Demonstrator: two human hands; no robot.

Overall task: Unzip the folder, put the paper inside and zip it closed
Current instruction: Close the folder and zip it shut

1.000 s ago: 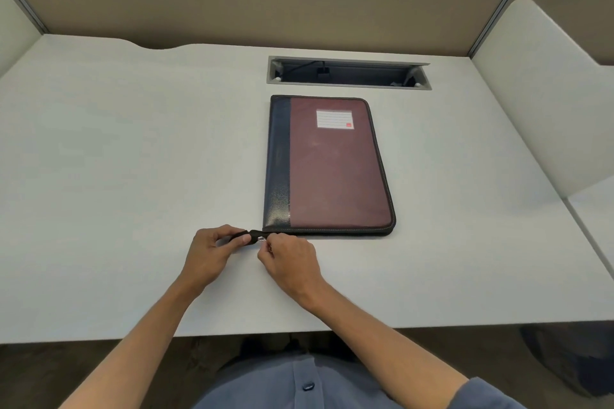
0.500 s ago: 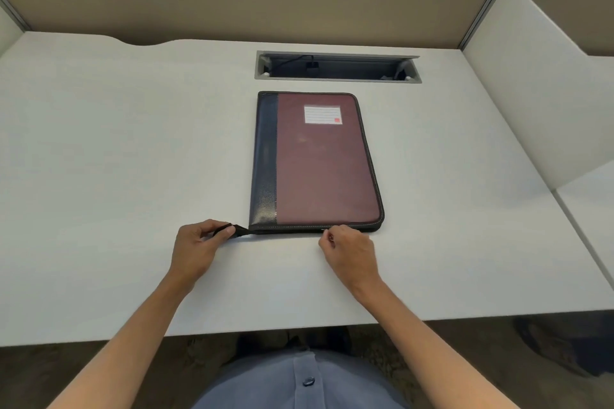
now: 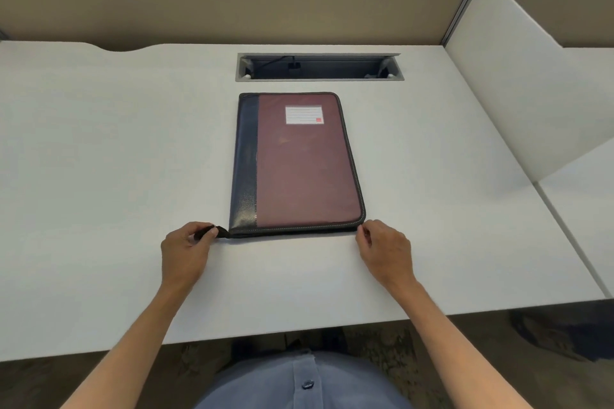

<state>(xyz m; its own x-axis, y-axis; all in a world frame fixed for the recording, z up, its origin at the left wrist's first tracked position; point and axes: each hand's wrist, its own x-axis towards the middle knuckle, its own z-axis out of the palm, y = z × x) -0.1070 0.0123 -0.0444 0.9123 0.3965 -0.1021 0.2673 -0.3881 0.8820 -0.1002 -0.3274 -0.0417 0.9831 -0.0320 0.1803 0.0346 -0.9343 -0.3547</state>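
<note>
Fingers pinching at both near corners of the folder, mid-unzip.

Head view: fingers of the left hand point(image 3: 184, 251) curl round the black zip tab point(image 3: 212, 231) that sticks out at the folder's near-left corner, pinning that end, while the right hand point(image 3: 385, 247) has its fingertips closed at the near-right corner, seemingly on the zipper pull, though the pull itself is hidden under them. The maroon and navy folder point(image 3: 299, 166) lies flat on the white desk point(image 3: 99, 159), just near of the cable slot point(image 3: 319, 67), cover down. No paper is in sight. My reading is that unzipping is under way along the near edge; next, the right hand must steer round the corner and up the right side, with the left holding firm.
</note>
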